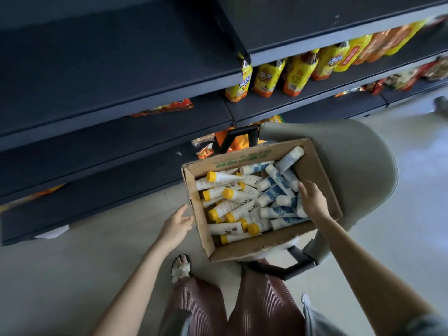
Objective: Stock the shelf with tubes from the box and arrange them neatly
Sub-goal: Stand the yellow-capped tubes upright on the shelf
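The person's pleated trousers (pixel 201 309) fill the bottom edge. Dark shelf (pixel 109 69) spans ahead. A grey chair (pixel 358 161) carries the cardboard box (pixel 254 248) of yellow-capped tubes (pixel 242 196) and blue-white tubes (pixel 278 210). The left hand (pixel 175 225) hangs relaxed and empty beside the box. The right hand (pixel 312 202) rests on the blue-white tubes, its grip unclear.

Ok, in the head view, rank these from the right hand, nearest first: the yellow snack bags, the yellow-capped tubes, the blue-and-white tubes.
1. blue-and-white tubes: right half of the cardboard box, directly under the right hand.
2. yellow-capped tubes: left half of the same box.
3. yellow snack bags: up on the shelf, well beyond the box.
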A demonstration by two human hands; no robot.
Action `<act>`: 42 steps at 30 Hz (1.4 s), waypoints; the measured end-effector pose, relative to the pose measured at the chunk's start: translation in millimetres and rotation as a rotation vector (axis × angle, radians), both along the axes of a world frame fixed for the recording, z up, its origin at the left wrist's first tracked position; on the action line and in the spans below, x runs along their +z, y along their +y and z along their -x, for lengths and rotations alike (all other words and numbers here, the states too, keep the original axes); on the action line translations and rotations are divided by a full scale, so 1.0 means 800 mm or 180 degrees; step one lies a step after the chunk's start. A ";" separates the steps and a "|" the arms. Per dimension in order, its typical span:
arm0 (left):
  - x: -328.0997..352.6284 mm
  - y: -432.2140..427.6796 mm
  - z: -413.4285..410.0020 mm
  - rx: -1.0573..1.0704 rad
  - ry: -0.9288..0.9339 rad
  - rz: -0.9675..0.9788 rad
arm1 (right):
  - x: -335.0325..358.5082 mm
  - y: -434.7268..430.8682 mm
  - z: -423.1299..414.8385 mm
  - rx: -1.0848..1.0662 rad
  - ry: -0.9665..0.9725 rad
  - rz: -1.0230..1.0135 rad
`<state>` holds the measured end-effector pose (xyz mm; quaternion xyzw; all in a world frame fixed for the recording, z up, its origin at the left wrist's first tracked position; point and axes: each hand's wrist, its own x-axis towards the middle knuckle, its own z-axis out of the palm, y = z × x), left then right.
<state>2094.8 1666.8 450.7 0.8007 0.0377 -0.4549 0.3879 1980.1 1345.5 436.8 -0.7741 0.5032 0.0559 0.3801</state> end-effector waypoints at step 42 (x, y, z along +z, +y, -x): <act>-0.010 -0.032 -0.238 -0.2259 -0.0934 0.0106 | -0.191 0.155 -0.190 -0.3337 0.0252 -0.2332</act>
